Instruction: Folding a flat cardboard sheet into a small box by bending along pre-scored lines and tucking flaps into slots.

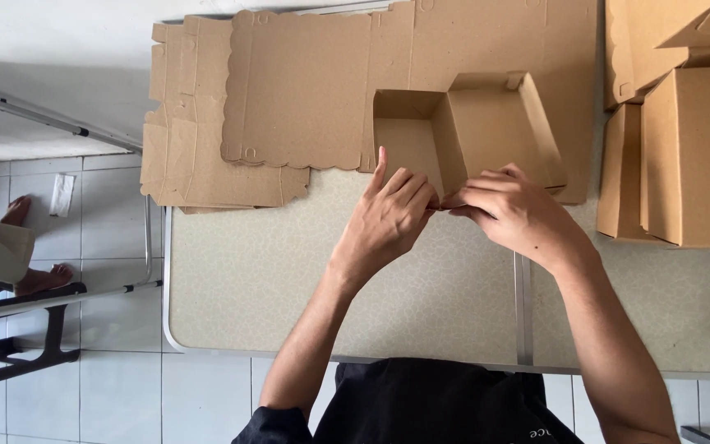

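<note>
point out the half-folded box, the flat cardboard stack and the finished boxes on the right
half-folded box (495,123): head view, on its inner floor
flat cardboard stack (199,123): head view, on the top sheets, left part
finished boxes (700,148): head view, on the top face of the nearest one

We had our left hand (388,215) and right hand (513,210) pinching together at the near wall of a half-folded brown cardboard box (470,131) on the pale worktop (289,279), with flat scalloped blanks (232,107) stacked to the left and finished boxes (684,140) at right.
</note>
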